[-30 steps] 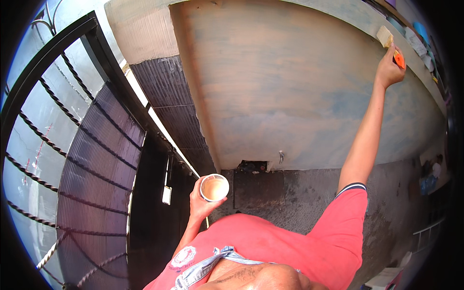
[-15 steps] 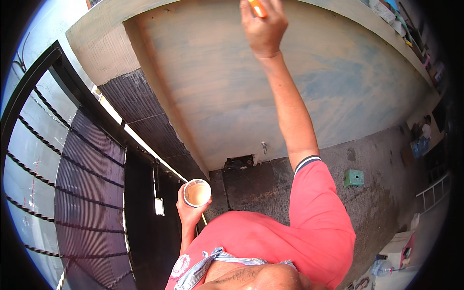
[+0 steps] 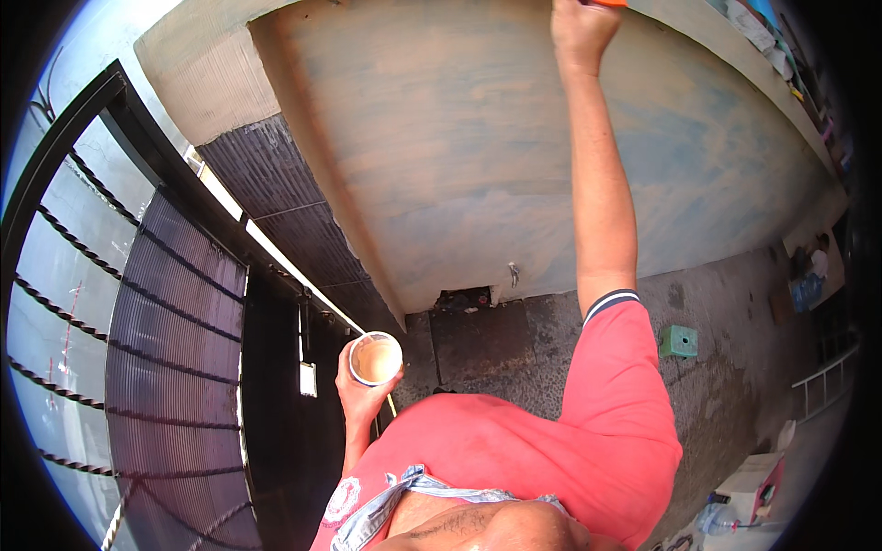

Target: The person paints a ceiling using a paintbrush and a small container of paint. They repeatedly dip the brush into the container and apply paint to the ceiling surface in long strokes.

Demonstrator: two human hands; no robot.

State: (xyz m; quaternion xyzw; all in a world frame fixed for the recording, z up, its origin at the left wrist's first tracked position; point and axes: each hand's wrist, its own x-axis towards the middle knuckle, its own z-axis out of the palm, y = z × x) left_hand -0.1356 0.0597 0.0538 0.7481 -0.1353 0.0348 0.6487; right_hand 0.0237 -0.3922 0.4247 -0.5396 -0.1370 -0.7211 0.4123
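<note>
In my left hand (image 3: 360, 393) is a clear cup (image 3: 377, 334) held upright, the fingers wrapped round its side. Light beige paint (image 3: 375, 359) lies inside it. My right arm reaches up to the top edge of the view, where my right hand (image 3: 584, 39) is closed on an orange-handled tool (image 3: 608, 3). The tool's working end is cut off by the frame, so its kind cannot be told. Behind that hand stands a wall (image 3: 441, 138) streaked with beige over patchy blue-grey.
A black metal gate (image 3: 138, 138) with twisted bars is on the left, beside dark ribbed cladding (image 3: 266, 179). A tap (image 3: 514, 275) juts from the wall's foot. A green stool (image 3: 678, 342) stands on the floor at right, with a ladder (image 3: 825, 381) and a person (image 3: 818, 257) farther off.
My right hand has moved right and slightly up along the wall with the orange-handled tool. The left hand and its cup have stayed almost in place.
</note>
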